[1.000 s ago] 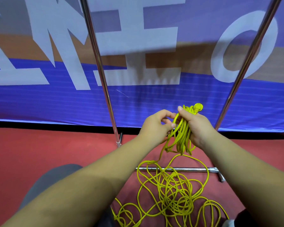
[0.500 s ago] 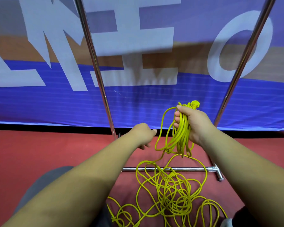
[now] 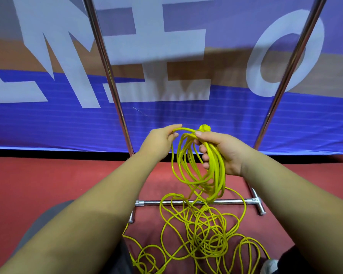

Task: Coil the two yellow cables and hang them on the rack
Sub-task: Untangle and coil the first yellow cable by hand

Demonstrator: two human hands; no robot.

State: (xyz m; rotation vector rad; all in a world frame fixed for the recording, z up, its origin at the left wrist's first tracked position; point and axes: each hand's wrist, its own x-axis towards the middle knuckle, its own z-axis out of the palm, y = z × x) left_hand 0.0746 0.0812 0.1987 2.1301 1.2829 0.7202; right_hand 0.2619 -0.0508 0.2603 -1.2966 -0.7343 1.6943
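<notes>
The right hand (image 3: 226, 153) has its fingers curled tight round a coil (image 3: 216, 171) of yellow cable, gripping the loops near their top so they hang. Just beside it, the left hand (image 3: 158, 141) pinches one strand (image 3: 185, 129) that arches across to the coil. Behind is a big blue banner (image 3: 48, 125), below it red floor (image 3: 48, 184), and in front the rack (image 3: 108, 72): two steel uprights (image 3: 291, 66) and one base bar (image 3: 232, 202), its top out of view. Over that bar and towards the person's feet lies a loose heap (image 3: 206, 234) of cable, running up into the coil. A small yellow lump (image 3: 205, 127), plug or knot, pokes up by the right thumb. I'd judge the cable light, limp and slightly springy, with a smooth skin, so loops will want to slip open. It is best held at the gathered top, with the strand fed in a loop at a time. There is one coil and one heap, though I cannot tell whether the heap holds one cable or two.
</notes>
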